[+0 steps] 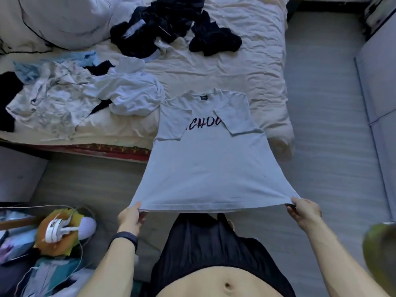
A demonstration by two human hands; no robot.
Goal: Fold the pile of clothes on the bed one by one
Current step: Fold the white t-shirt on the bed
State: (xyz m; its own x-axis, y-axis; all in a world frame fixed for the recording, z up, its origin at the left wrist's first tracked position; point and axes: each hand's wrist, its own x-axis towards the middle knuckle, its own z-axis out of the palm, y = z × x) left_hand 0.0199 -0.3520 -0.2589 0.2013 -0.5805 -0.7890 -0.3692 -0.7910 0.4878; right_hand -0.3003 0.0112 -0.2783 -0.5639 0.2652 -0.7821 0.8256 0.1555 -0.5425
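Observation:
A white T-shirt (205, 166) with dark lettering lies with its collar end on the bed corner, both sleeves folded inward over the chest. Its lower half hangs stretched out over the floor toward me. My left hand (129, 217) pinches the hem's left corner and my right hand (305, 212) pinches the hem's right corner, holding the hem taut and lifted. A heap of light clothes (85, 93) lies at the bed's left. A pile of dark clothes (171, 26) sits farther back on the bed (246, 67).
A large pillow (60, 18) lies at the bed's far left. On the floor at lower left stand a white iron (62, 229) with its cord and bags of cloth. Grey cabinets (379, 82) line the right wall beyond a strip of floor.

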